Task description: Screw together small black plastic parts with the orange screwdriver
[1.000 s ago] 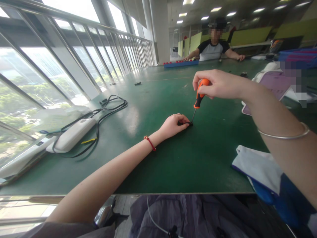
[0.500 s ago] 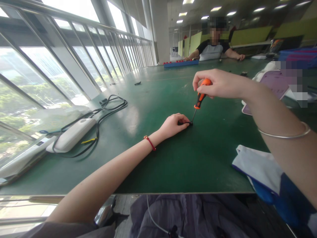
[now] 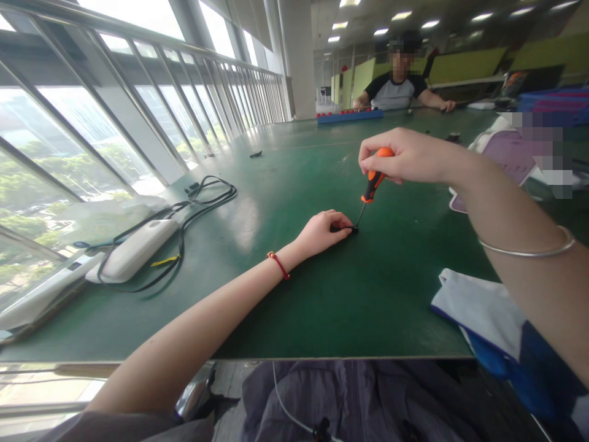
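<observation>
My right hand is closed around the handle of an orange and black screwdriver. Its thin metal shaft slants down, and the tip meets the end of a small black part on the green table. My left hand pinches that part against the tabletop between thumb and fingers. Most of the part is hidden by the fingers, so its exact kind cannot be made out.
At left lie a white power adapter and looped black cables. A white and blue cloth hangs over the front right edge. Across the table, a person sits by a blue tray with red pieces.
The blue tray at the far side has slid a little to the right, with the other person's hand at it. My right hand's fingers have shifted slightly on the screwdriver handle.
</observation>
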Action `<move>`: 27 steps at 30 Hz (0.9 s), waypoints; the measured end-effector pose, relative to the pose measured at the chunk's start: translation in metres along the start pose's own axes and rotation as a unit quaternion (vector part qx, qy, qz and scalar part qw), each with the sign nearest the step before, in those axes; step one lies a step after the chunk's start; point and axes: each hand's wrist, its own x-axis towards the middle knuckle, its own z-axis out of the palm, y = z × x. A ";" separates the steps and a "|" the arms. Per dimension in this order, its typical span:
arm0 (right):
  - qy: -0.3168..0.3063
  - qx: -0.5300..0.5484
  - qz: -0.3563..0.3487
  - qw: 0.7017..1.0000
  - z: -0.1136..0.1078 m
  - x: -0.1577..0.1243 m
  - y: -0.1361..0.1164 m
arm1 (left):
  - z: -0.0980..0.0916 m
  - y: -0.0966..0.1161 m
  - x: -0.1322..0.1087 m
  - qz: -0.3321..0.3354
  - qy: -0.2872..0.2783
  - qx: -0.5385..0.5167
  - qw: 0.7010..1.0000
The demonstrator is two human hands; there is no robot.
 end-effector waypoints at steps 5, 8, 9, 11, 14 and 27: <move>0.011 -0.009 -0.010 1.000 0.001 0.002 0.002 | 0.000 0.000 0.000 0.001 0.000 0.001 1.000; 0.015 -0.027 -0.029 0.999 0.000 0.002 0.003 | 0.000 0.000 0.001 0.002 0.000 0.002 1.000; 0.019 -0.031 -0.035 0.999 0.000 0.003 0.004 | 0.000 0.000 0.001 0.002 0.000 0.001 1.000; 0.025 -0.034 -0.046 0.998 0.000 0.003 0.004 | 0.000 0.000 0.001 0.002 0.001 0.001 1.000; 0.020 -0.032 -0.046 0.998 0.000 0.002 0.004 | 0.000 0.000 0.000 0.001 0.000 0.001 1.000; 0.001 0.003 -0.012 1.000 0.000 -0.002 0.000 | 0.000 0.001 0.000 -0.005 0.000 -0.002 1.000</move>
